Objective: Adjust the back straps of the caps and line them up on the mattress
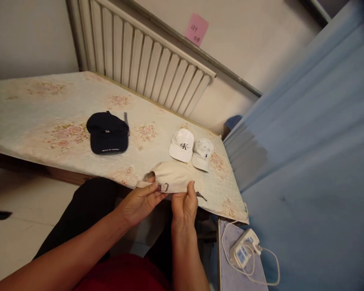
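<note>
A beige baseball cap (172, 176) is held between both hands, just over the near edge of the bed. My left hand (144, 201) pinches its back strap near the metal buckle. With thumb on top and fingers underneath, my right hand (185, 202) grips the cap's lower edge. Just beyond it on the bed lie a white cap with black CK letters (181, 145) and, close beside that, a white cap with a small dark logo (203, 154). Farther left rests a dark navy cap (108, 134), its brim towards me.
The caps lie on a floral-covered bed (151, 151) with a white radiator (145, 52) behind it. A blue curtain (303, 133) hangs at the right. A power strip with a white cable (245, 249) sits on a small side table (227, 279) at lower right.
</note>
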A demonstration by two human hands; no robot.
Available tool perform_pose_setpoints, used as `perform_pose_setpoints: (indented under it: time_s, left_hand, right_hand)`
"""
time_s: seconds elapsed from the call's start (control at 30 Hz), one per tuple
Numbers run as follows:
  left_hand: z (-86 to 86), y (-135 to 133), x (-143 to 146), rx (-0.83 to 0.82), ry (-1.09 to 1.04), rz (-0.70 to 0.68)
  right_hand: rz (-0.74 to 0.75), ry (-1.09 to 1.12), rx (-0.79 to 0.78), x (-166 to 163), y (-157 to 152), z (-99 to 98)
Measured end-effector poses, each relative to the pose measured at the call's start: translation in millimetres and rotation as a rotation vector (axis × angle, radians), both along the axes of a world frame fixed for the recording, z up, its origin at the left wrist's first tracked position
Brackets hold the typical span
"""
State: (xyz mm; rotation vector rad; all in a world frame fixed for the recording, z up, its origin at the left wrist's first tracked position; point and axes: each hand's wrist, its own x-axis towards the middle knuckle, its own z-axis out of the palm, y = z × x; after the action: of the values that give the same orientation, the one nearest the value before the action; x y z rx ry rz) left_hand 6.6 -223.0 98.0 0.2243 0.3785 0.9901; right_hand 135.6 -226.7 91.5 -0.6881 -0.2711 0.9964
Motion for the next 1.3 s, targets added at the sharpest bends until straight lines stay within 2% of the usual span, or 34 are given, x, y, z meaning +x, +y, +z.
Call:
perform_pose_setpoints:
  time_s: [0.23,0.4,0.53,0.73,0.93,1.13,1.3]
  left_hand:
    - [-0.2,6.9,10.3,0.108,0.134,0.002]
    - [-1.7,12.6,18.1,0.105,0.206,0.037]
    - [-0.6,20.9,24.1,0.123,0.214,0.054]
    - [6.0,35.7,27.2,0.107,0.264,0.123]
    - [9.8,41.9,29.5,0.084,0.294,0.133]
    - [6.4,49.1,28.4,0.081,0.335,0.131]
    - [1.8,52.2,25.7,0.076,0.344,0.125]
  right_hand:
    - [-0.010,0.016,0.014,-2.7,0.9,-1.5]
    - [0.075,-0.105,0.030,-13.0,4.1,-0.5]
    - [0.141,-0.213,-0.022,-22.1,13.9,-0.3]
    - [0.073,-0.286,-0.027,-24.6,33.0,1.2]
    - [0.071,-0.215,-0.047,-17.4,42.5,1.2]
    - [-0.024,-0.120,-0.040,1.2,53.8,-0.1]
    - [-0.025,-0.126,-0.023,20.2,61.7,-3.9]
